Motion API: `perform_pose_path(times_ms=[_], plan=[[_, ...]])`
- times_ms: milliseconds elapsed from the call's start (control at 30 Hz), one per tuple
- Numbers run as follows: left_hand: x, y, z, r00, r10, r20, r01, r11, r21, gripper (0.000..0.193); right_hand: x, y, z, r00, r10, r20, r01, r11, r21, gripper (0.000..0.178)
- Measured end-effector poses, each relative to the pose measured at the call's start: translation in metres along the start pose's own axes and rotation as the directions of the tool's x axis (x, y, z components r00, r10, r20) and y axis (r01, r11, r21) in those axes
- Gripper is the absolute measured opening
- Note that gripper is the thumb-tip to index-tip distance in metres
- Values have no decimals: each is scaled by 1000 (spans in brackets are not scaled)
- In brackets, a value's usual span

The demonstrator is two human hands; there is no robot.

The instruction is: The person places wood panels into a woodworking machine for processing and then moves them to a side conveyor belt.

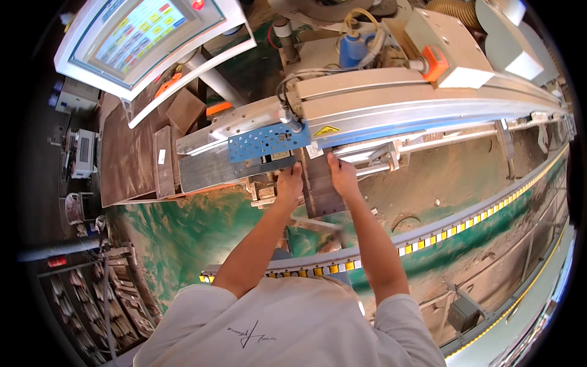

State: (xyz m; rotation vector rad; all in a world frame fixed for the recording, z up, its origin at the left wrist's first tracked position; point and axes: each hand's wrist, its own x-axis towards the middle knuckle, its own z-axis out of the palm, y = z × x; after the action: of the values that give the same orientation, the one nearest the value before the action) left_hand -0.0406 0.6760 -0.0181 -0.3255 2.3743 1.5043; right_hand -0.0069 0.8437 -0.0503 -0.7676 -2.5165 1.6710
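A dark brown board (322,186) extends toward me from under the front of a long machine, with a small white label (314,150) at its far end. My left hand (290,183) is closed on the board's left edge, just in front of the metal bed. On the opposite edge my right hand (343,177) grips with the thumb up and the other fingers mostly hidden. A blue perforated plate (269,142) sits beyond my left hand, over a flat grey metal bed (235,173).
A control panel with a lit touchscreen (140,37) stands at the upper left, above brown boards (131,156). The machine's long beam (416,98) runs to the right. A curved rail with yellow and white blocks (428,241) crosses close to my forearms. Shelves (92,306) hold stacked pieces at lower left.
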Motion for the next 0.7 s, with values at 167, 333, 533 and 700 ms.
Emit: perform_pose_path(times_ms=[167, 333, 533, 700], plan=[[-5, 11, 42, 999, -33, -5, 33, 999, -8, 45, 13, 9, -40, 999, 50, -9, -50, 999, -9, 73], [18, 20, 116, 979, -135, 155, 141, 990, -25, 42, 32, 22, -113, 978, 201, -45, -206, 964, -169, 73], [35, 36, 144, 932, -79, 353, 189, 938, -292, 37, -181, 34, -175, 781, 5, -625, -33, 999, -33, 40], [-123, -28, 80, 738, 35, 673, 226, 928, -296, 33, -618, 195, -92, -126, 574, -809, -422, 707, 567, 31]])
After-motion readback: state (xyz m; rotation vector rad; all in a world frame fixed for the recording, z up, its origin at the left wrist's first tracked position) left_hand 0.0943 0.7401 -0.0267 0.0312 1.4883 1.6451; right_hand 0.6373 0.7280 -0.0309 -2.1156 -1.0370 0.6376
